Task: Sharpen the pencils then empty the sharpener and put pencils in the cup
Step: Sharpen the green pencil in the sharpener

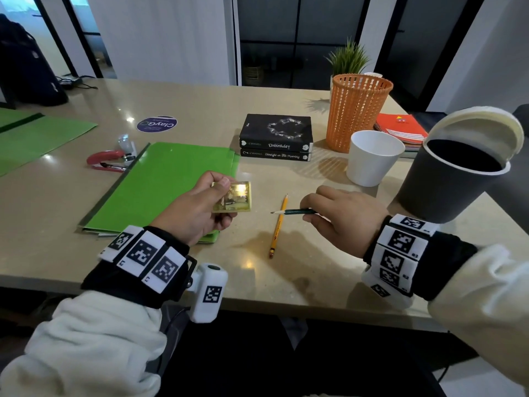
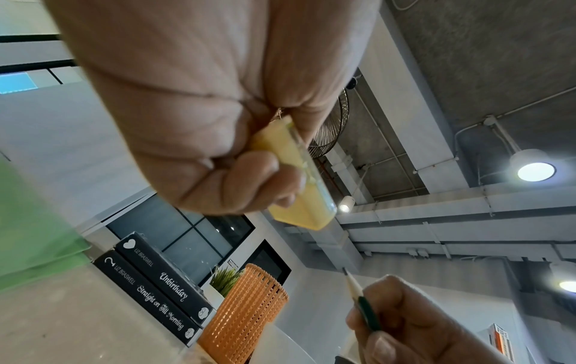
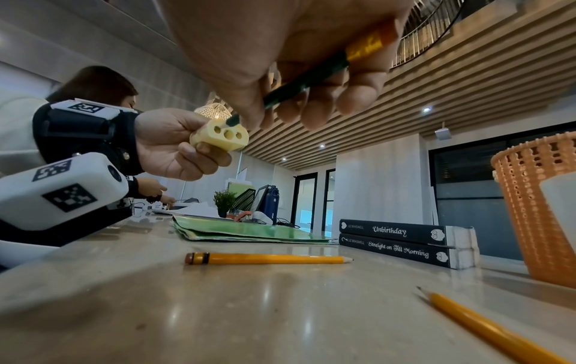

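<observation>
The left hand (image 1: 200, 209) holds a small translucent yellow plastic sharpener (image 1: 234, 197) with thumb and fingers curled round its box-shaped body, its three-holed face turned toward the other hand; in the right wrist view the holes (image 3: 227, 133) stand open and unobstructed. The right hand (image 1: 343, 219) pinches a dark green wooden pencil (image 1: 294, 212) near its front end, fingers curled round the shaft and the pointed tip aimed at the sharpener but apart from it. Just right of the sharpener a yellow wooden pencil with an eraser end (image 1: 278, 226) lies flat on the beige stone-look table (image 1: 286, 270), passing under the green pencil's tip; the right wrist view shows a second yellow pencil (image 3: 486, 327) lying on the table farther right. Beyond and to the right of the sharpener stands the white plastic cup (image 1: 373, 157), and farther right still a dark grey bin with an open white lid (image 1: 455, 173). By my judgement the pencils are light and stiff, with brittle leads, best gripped mid-shaft and turned gently; the sharpener looks light and smooth, so it may slip or pop open unless held by its broad sides, away from the lid seam.
</observation>
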Available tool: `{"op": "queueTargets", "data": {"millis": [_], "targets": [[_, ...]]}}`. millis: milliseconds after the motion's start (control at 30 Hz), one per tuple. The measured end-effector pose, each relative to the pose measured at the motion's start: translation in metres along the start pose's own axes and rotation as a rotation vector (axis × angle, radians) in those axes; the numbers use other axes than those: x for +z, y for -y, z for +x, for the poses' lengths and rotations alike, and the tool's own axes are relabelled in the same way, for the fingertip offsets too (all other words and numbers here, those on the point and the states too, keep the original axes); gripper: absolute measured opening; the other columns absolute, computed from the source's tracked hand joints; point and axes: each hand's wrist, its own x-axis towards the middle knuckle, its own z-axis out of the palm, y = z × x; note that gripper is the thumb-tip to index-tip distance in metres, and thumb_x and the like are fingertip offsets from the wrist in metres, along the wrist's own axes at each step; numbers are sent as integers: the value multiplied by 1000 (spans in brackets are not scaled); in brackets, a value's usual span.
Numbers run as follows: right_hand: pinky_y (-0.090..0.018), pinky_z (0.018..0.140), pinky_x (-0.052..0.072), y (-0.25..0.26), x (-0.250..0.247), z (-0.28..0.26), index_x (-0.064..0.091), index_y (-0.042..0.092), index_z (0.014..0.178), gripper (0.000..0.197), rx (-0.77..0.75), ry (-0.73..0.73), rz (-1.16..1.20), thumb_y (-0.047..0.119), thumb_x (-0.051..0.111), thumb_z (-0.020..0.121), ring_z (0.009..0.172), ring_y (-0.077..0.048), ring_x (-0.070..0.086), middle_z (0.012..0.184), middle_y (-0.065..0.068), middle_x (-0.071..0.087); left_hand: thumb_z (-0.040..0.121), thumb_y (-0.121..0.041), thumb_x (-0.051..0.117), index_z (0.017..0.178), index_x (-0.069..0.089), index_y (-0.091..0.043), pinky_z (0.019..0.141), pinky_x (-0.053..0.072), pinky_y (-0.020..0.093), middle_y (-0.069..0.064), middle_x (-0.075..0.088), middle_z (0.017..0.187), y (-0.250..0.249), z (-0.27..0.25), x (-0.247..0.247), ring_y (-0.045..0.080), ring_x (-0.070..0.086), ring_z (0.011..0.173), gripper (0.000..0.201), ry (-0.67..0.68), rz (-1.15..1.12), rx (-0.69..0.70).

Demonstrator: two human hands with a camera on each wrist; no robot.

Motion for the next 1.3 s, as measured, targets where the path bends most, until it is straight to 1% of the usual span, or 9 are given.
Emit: {"op": "queueTargets", "data": {"millis": [133, 233, 333, 400, 600, 800, 933, 1167, 1300], "targets": [[-29, 45, 42, 1, 4, 0, 57, 16, 95, 33, 23, 13, 23, 37, 33, 87, 55, -26, 57, 73, -1, 58, 98, -27, 32, 97, 45, -18, 52, 37, 23, 14, 52, 83, 5, -1, 3, 16, 45, 58, 16, 14, 42, -24], [-31, 47, 44, -1, 7, 2, 55, 18, 98, 35, 48, 39, 36, 38, 29, 88, 59, -28, 57, 72, 0, 60, 97, -28, 34, 101, 46, -18, 56, 37, 26, 16, 53, 87, 9, -1, 6, 16, 47, 60, 16, 38, 67, -40], [-28, 48, 40, -2, 10, 3, 55, 19, 98, 36, 67, 49, 29, 40, 27, 89, 62, -28, 58, 72, 0, 62, 96, -27, 35, 102, 46, -18, 51, 43, 20, 16, 53, 86, 11, 0, 8, 15, 50, 58, 16, 62, 42, -41], [-28, 49, 39, -1, 11, 4, 55, 19, 97, 35, 73, 47, 18, 39, 28, 89, 63, -27, 59, 72, 1, 62, 96, -27, 35, 102, 45, -18, 47, 44, 16, 16, 53, 85, 12, 0, 9, 14, 50, 58, 15, 68, 31, -32], [-30, 51, 41, 4, 16, 3, 56, 19, 98, 35, 85, 63, 29, 36, 28, 87, 64, -28, 58, 73, 1, 61, 96, -27, 34, 102, 45, -17, 46, 43, 16, 15, 52, 84, 13, 1, 11, 15, 48, 58, 16, 69, -15, -26], [-35, 49, 47, 7, 17, 3, 57, 15, 97, 33, 99, 30, 41, 30, 31, 85, 62, -30, 57, 73, -2, 60, 95, -30, 36, 99, 48, -21, 54, 43, 21, 16, 52, 89, 17, 5, 7, 15, 49, 59, 16, 71, 10, -57], [-33, 49, 45, 7, 16, 3, 58, 14, 96, 32, 95, 31, 13, 27, 32, 83, 61, -29, 56, 72, -2, 59, 94, -31, 38, 99, 49, -21, 60, 42, 26, 16, 52, 92, 23, 5, 9, 17, 48, 63, 16, 86, 20, -67], [-33, 49, 45, 7, 16, 3, 58, 14, 95, 31, 105, 34, 17, 27, 33, 83, 61, -28, 55, 72, -2, 59, 95, -29, 36, 101, 48, -19, 51, 47, 18, 17, 51, 90, 22, 4, 12, 16, 48, 61, 17, 101, -47, -73], [-32, 49, 43, 7, 17, 2, 59, 14, 93, 31, 114, 12, 22, 27, 33, 83, 61, -28, 55, 73, -2, 60, 96, -27, 35, 102, 48, -18, 49, 46, 18, 16, 51, 88, 20, 3, 12, 15, 48, 60, 17, 102, -71, -73]]}}
